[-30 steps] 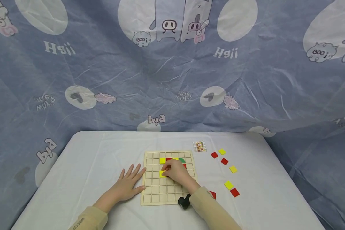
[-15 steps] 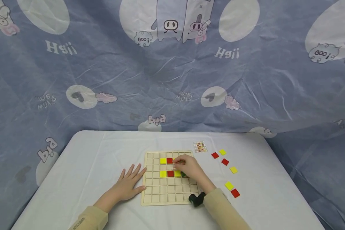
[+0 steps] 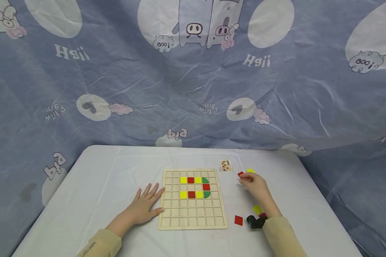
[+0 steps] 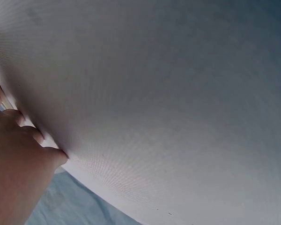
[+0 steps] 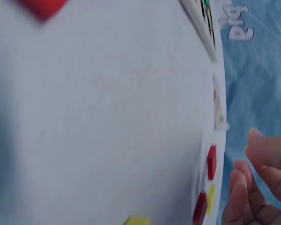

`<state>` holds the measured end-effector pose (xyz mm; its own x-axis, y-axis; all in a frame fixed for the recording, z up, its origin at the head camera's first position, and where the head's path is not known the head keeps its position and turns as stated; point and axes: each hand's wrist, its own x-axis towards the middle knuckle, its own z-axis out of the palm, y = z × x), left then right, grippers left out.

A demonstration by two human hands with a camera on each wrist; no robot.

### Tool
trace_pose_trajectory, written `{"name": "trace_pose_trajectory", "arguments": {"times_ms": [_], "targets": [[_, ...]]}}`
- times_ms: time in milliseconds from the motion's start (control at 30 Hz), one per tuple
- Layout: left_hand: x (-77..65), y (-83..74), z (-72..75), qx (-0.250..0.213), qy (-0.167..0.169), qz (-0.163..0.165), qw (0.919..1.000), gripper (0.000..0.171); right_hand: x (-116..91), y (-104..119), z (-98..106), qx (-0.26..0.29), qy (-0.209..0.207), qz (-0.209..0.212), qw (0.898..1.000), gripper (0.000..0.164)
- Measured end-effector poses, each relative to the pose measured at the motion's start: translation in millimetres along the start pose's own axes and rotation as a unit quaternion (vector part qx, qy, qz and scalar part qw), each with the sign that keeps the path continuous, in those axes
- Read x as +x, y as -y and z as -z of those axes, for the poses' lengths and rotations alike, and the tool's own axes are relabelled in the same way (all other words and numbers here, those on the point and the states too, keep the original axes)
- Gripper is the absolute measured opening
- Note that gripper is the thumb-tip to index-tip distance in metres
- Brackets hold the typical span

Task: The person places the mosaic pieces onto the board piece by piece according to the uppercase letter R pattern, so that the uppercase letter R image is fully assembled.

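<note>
A wooden grid board (image 3: pixel 193 212) lies on the white table. In its cells sit yellow, red and green tiles: two rows joined at the right by a red tile (image 3: pixel 206 187), with rounded green tiles (image 3: pixel 207 194) at the row ends. My left hand (image 3: pixel 141 207) rests flat with spread fingers, its fingertips at the board's left edge. To the right of the board, my right hand (image 3: pixel 256 186) hovers by a loose red tile (image 3: pixel 240 174). In the right wrist view, thumb and fingers of this right hand (image 5: pixel 262 180) are parted, with nothing between them.
A small pattern card (image 3: pixel 225 165) lies beyond the board's right corner. Loose tiles on the right include a yellow one (image 3: pixel 250 171), another yellow one (image 3: pixel 257 209) and a red one (image 3: pixel 238 220). A patterned blue cloth (image 3: pixel 167 85) hangs behind the table.
My right hand has left the tiles on the board and moved right to the loose tiles, uncovering both rows. The left hand stays at the board's edge.
</note>
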<state>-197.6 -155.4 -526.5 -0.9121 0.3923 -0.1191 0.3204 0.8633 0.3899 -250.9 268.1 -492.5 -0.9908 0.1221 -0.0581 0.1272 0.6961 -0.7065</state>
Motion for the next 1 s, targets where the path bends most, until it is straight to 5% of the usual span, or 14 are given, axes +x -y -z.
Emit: {"name": "trace_pose_trajectory", "arguments": {"times_ms": [333,667,1000], "targets": [[-1.6,1.7,-1.1,0.001,-0.001,-0.001,1.0000,0.074,5,-24,4,-0.032,-0.039,-0.079,0.996,0.043],[-1.6,1.0,-0.1,-0.006,-0.002,-0.007,1.0000,0.074,3,-23,2,-0.070,-0.048,-0.108,0.991,0.034],[-1.8,0.2,1.0,-0.007,-0.007,-0.011,0.9999,0.073,-2,-12,-8,-0.055,-0.045,-0.058,0.996,0.027]]}}
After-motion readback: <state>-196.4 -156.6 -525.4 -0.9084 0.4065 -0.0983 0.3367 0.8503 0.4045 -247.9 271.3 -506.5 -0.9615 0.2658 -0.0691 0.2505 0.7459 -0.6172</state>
